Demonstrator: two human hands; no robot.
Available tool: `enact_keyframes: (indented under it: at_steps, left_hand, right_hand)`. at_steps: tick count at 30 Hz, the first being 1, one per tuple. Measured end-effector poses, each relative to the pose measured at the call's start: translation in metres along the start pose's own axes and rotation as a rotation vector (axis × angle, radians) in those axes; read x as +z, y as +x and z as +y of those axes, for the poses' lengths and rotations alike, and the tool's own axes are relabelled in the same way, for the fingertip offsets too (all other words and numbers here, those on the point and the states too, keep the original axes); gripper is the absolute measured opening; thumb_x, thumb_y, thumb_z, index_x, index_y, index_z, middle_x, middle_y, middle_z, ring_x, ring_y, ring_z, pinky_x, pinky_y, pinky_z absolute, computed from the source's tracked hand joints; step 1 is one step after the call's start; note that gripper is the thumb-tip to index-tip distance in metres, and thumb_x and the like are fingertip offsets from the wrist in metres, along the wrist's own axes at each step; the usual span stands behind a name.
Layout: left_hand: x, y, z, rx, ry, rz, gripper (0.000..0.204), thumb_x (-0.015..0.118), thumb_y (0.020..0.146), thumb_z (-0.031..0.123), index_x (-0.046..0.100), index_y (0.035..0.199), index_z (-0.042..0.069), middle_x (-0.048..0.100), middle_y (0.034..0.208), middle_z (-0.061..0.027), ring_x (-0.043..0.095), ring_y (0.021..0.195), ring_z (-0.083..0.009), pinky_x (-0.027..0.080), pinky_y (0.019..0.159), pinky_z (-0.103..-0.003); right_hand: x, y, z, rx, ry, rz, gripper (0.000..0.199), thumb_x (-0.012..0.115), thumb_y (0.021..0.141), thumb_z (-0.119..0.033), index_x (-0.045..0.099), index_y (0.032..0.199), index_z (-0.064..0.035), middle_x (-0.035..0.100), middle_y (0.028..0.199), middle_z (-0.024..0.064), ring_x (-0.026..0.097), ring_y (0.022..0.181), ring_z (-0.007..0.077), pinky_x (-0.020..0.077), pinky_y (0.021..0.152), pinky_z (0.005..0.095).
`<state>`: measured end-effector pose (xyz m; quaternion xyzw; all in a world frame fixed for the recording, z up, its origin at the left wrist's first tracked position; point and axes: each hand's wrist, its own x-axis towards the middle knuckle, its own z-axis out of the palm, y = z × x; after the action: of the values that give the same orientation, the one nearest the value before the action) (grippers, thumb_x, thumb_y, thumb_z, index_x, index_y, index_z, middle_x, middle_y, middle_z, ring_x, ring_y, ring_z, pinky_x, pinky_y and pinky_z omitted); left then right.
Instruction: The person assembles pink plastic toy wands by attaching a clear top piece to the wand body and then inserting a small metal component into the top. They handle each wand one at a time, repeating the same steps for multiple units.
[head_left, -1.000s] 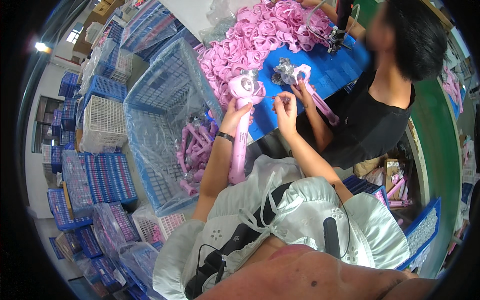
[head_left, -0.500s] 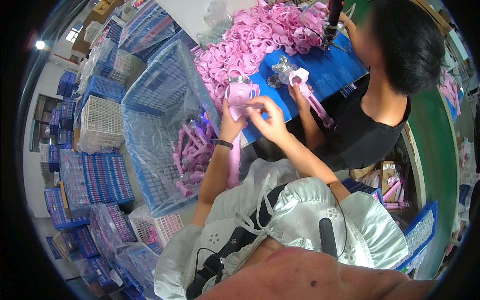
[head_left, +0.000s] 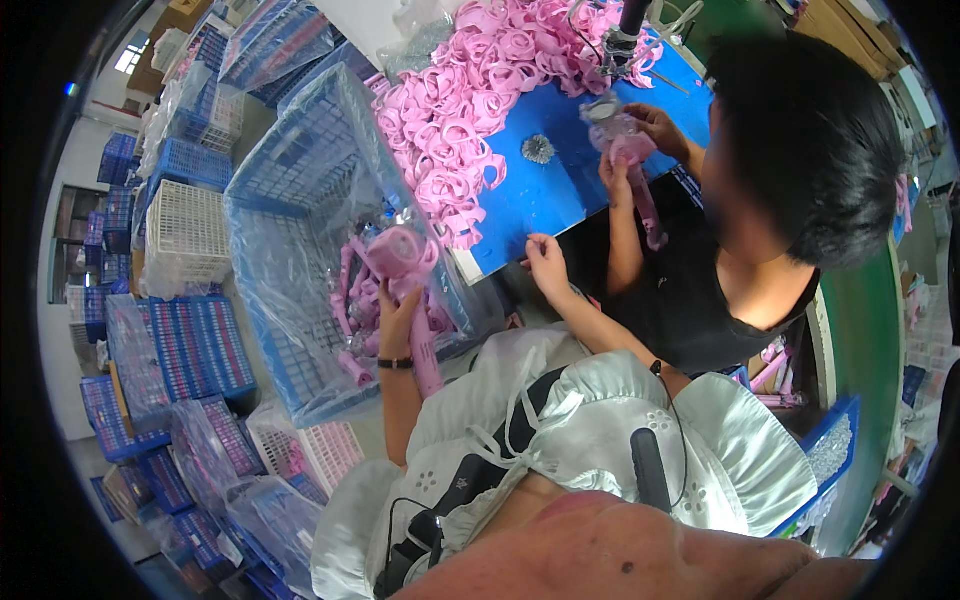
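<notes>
My left hand (head_left: 398, 325) is closed round a pink plastic toy part (head_left: 402, 255) with a wide rounded head and a long handle that hangs toward my lap. It is over the near right side of a blue lined crate (head_left: 262, 290), where several similar pink pieces (head_left: 352, 290) lie heaped. My right hand (head_left: 547, 268) is at the front edge of the blue-topped table (head_left: 575, 190), its fingers curled together. Whatever they may hold is hidden. A pile of pink ring-shaped parts (head_left: 440, 130) covers the table's left and far side.
At the right, a co-worker in black (head_left: 670, 290) holds a pink piece with a clear head (head_left: 630, 145). A small heap of metal bits (head_left: 538, 149) sits on the table. A dark upright tool (head_left: 625, 35) stands at the back. Stacked crates (head_left: 195, 235) fill the left.
My left hand has carried the pink toy part left and down, from the table's edge to over the crate. My right hand has parted from it. The co-worker now has both hands on their piece.
</notes>
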<state>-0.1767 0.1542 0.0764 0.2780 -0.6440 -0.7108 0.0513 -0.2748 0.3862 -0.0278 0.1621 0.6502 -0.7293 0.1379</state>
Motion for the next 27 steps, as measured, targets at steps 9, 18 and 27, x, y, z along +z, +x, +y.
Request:
enact_keyframes:
  at_steps: [9, 18, 27]
  left_hand:
    - [-0.044, -0.045, 0.008, -0.048, -0.166, 0.061, 0.071, 0.062, 0.084, 0.007, 0.019, 0.140, 0.011, 0.053, 0.104, -0.0087, 0.058, 0.071, -0.0152, 0.052, 0.056, -0.028]
    - [-0.075, -0.050, 0.016, 0.054, -0.195, 0.069, 0.060, 0.057, 0.087, 0.006, 0.026, 0.138, 0.010, 0.059, 0.097, -0.0101, 0.058, 0.063, -0.0127, 0.049, 0.053, -0.025]
    - [-0.154, -0.029, 0.021, -0.024, -0.358, 0.225, 0.072, 0.029, 0.089, 0.066, 0.055, 0.108, 0.002, 0.062, 0.085, -0.0091, 0.057, 0.059, -0.0165, 0.049, 0.053, -0.029]
  right_hand:
    - [0.007, 0.072, 0.029, -0.341, -0.354, 0.248, 0.025, 0.054, 0.090, -0.016, 0.050, 0.110, -0.0014, 0.052, 0.084, 0.0052, 0.057, 0.065, 0.0119, 0.0461, 0.054, 0.0249]
    - [0.011, 0.114, 0.000, -0.537, -0.771, 0.331, 0.044, 0.058, 0.083, -0.020, 0.048, 0.122, -0.0021, 0.051, 0.120, 0.0220, 0.045, 0.115, 0.0396, 0.0370, 0.098, 0.0426]
    - [0.036, -0.056, 0.033, -0.479, -0.657, -0.187, 0.016, 0.060, 0.084, -0.013, 0.059, 0.097, -0.0035, 0.056, 0.104, 0.0152, 0.056, 0.094, 0.0315, 0.0476, 0.079, 0.0362]
